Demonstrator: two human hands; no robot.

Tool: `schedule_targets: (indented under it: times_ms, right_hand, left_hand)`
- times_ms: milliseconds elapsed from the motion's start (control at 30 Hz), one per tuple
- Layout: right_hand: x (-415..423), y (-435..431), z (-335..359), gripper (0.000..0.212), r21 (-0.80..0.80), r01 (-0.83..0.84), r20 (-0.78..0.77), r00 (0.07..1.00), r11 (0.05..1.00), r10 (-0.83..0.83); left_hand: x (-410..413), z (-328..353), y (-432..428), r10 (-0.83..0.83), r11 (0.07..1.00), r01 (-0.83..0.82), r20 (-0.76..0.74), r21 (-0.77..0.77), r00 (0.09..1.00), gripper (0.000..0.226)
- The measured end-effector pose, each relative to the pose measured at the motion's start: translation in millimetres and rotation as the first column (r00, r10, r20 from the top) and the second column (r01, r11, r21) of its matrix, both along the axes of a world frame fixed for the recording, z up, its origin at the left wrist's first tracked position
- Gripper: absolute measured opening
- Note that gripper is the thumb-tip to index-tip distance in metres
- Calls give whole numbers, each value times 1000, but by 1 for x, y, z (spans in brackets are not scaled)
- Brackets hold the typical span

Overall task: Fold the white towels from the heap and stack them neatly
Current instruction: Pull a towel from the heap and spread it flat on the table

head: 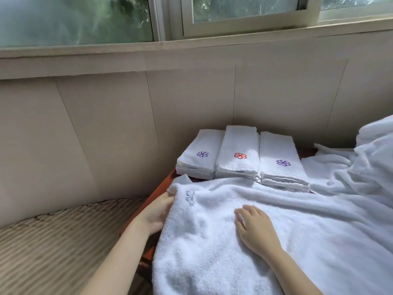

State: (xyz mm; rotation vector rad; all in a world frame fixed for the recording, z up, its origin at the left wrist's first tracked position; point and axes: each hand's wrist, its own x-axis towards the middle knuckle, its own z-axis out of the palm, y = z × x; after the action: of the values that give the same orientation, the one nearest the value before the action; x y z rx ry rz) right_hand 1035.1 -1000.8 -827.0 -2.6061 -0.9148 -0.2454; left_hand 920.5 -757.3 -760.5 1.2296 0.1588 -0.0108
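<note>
A white towel (212, 248) lies spread over the reddish table (161, 188) in front of me, a faint flower emblem showing through near its far left corner. My left hand (156, 211) grips that towel's left edge, its fingers tucked under the cloth. Flat on the middle of the towel rests my right hand (253, 228), fingers straight. Behind it stand three stacks of folded white towels: left (200, 154) with a purple flower, middle (239, 154) with a red flower, right (280, 160) with a purple flower. The heap of unfolded towels (361, 162) rises at the right.
A beige tiled wall (127, 124) with a window sill runs close behind the stacks. A woven ribbed mat or seat (53, 241) lies lower left beside the table.
</note>
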Motion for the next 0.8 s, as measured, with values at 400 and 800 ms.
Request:
schedule_targets:
  times_ms: [400, 800]
  right_hand:
    - [0, -2, 3, 32, 20, -21, -18, 1000, 1000, 21]
    - [-4, -3, 6, 38, -85, -15, -147, 989, 996, 2]
  left_hand:
    - [-2, 31, 46, 505, 228, -180, 42, 957, 862, 22]
    - [-41, 14, 43, 247, 737, 193, -524, 647, 815, 70]
